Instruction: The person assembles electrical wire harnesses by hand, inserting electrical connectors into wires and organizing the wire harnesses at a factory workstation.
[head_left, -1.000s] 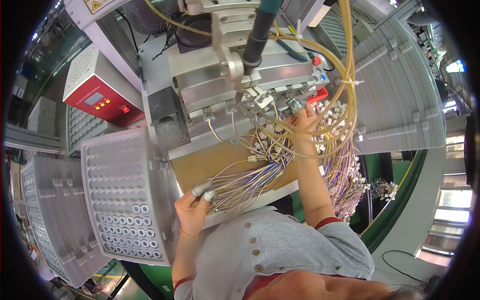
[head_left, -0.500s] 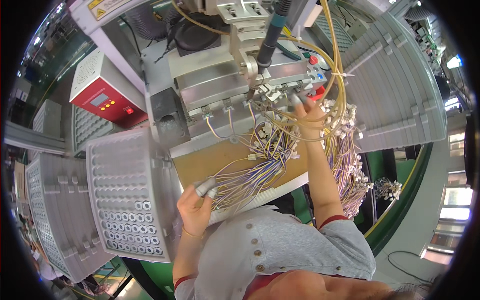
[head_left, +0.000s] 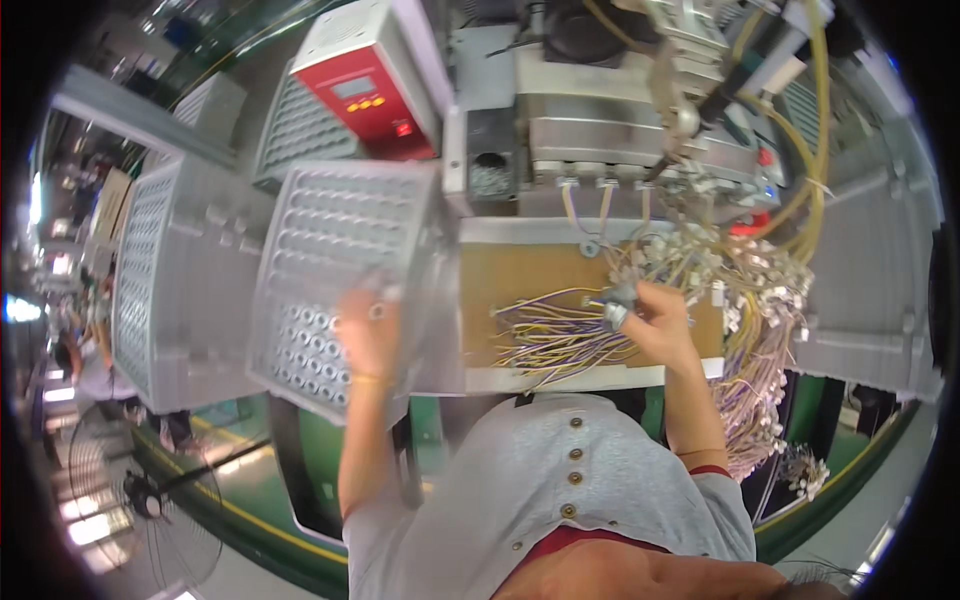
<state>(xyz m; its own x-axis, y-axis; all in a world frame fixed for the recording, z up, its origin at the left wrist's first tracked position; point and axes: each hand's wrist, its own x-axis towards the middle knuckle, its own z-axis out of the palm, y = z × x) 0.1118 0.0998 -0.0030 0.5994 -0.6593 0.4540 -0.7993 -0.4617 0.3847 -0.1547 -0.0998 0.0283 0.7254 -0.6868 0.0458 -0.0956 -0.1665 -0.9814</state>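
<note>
Wires (head_left: 560,335) lie on the worktop (head_left: 495,275), pinched by the right hand (head_left: 658,318), three others set in the fixture (head_left: 590,135), many seemingly left, while the left hand (head_left: 368,335), grip too blurred to tell, is at the tray (head_left: 360,170).

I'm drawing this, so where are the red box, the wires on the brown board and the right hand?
Red box (head_left: 376,119): head view, front panel.
Wires (head_left: 565,335): head view, bundle's middle.
Right hand (head_left: 660,324): head view, its middle.
</note>
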